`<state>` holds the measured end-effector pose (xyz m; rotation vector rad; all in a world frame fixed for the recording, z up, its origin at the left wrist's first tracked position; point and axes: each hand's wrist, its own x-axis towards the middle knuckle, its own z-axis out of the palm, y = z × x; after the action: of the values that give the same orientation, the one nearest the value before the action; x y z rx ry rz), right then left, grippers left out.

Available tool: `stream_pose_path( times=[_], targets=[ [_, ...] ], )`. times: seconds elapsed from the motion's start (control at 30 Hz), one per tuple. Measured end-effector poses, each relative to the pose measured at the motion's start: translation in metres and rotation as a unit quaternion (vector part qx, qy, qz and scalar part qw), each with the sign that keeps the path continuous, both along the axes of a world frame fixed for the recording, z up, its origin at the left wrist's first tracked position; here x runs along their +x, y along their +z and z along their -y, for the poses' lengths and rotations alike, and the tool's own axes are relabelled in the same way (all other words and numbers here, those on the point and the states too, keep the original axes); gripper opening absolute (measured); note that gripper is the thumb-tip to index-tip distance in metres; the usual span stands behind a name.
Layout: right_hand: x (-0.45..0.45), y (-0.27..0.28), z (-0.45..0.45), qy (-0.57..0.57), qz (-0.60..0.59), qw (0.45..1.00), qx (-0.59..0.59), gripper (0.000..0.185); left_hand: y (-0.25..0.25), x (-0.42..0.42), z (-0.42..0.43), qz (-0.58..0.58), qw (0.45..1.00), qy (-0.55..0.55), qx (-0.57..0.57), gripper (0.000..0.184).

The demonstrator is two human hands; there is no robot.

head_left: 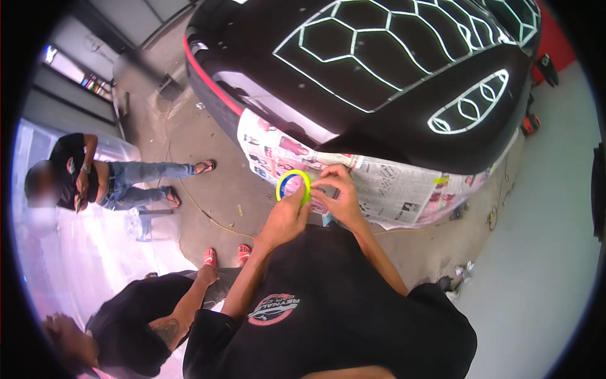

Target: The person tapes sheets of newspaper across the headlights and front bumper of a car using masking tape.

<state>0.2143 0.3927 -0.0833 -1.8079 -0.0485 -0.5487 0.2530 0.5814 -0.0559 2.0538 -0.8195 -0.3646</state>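
A roll of yellow-green tape (308, 179) with a blue inner ring is gripped by my left hand (289, 218), in front of the car's front end. Close to its right side, my right hand (339, 197) has its thumb and fingertips pinched together at the roll's edge; what lies between them is too small to make out. Newspaper (385, 189) covers the lower front of the black car (252, 38), just beyond both hands. A short yellow-green tape piece (440, 180) sticks to the newspaper at the right.
One person (72, 170) stands at the left in jeans and sandals. Another person (136, 322) is close by at the lower left. A cord (211, 219) runs over the concrete floor (214, 183). Crumpled debris (464, 271) lies at the lower right.
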Motion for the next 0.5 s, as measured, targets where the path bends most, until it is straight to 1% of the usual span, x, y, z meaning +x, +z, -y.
stream_pose_path(
  times=[0.03, 0.1, 0.17, 0.23, 0.37, 0.5],
  targets=[
    [0.0, -0.001, 0.002, -0.003, -0.001, 1.0, -0.017, 0.024, -0.002, -0.001, -0.001, 0.027, 0.999, 0.013, 0.015, 0.042],
    [-0.001, -0.004, 0.002, -0.002, 0.002, 0.999, -0.045, 0.024, 0.004, -0.004, 0.001, 0.031, 0.999, 0.014, 0.018, 0.042],
    [-0.003, 0.002, -0.001, -0.004, -0.022, 0.999, -0.025, 0.024, 0.002, -0.006, 0.002, 0.051, 0.998, 0.021, 0.026, 0.042],
    [-0.001, -0.007, 0.0, 0.002, -0.001, 0.999, -0.037, 0.023, -0.007, -0.007, 0.002, 0.069, 0.997, 0.02, 0.031, 0.042],
    [-0.002, -0.002, 0.001, 0.016, -0.005, 0.997, -0.07, 0.02, -0.014, -0.01, 0.002, 0.093, 0.994, 0.016, 0.049, 0.042],
    [-0.004, 0.001, 0.002, 0.023, -0.018, 0.995, -0.097, 0.018, -0.017, -0.016, 0.005, 0.057, 0.997, 0.04, 0.044, 0.042]
  ],
)
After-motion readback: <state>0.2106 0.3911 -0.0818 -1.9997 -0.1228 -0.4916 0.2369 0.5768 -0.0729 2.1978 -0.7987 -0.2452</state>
